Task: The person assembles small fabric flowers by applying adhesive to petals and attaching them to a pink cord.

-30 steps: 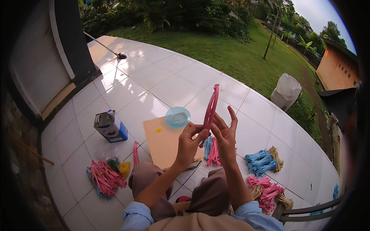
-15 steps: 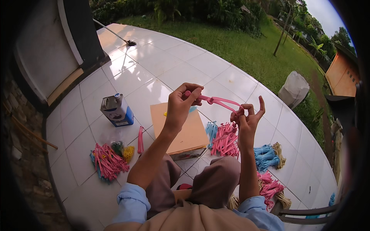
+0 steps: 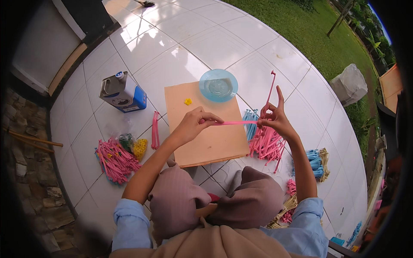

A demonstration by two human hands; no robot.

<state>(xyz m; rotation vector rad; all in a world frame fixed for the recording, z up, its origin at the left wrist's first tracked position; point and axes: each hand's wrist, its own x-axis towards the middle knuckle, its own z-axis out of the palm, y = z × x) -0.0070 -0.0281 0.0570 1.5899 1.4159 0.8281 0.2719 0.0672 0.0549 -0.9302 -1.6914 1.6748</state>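
I hold a long pink strip (image 3: pixel 241 123) stretched level between both hands over a tan board (image 3: pixel 206 142) on the tiled floor. My left hand (image 3: pixel 193 124) pinches its left end. My right hand (image 3: pixel 275 118) grips the other part, where the strip bends and sticks straight up past my raised index finger. A pile of pink strips (image 3: pixel 266 144) lies under my right hand. A round light-blue dish (image 3: pixel 218 85) and a small yellow flower piece (image 3: pixel 188 101) rest on the board's far edge.
A blue and grey can (image 3: pixel 122 92) stands at the far left. A pink and yellow bundle (image 3: pixel 118 157) and a loose pink strip (image 3: pixel 155 135) lie left of the board. Blue strips (image 3: pixel 316 161) lie at the right. Grass and a white sack (image 3: pixel 348 84) lie beyond the tiles.
Both hands have come down from in front of me toward the board. The pink strip, first held upright, is now pulled out level between them.
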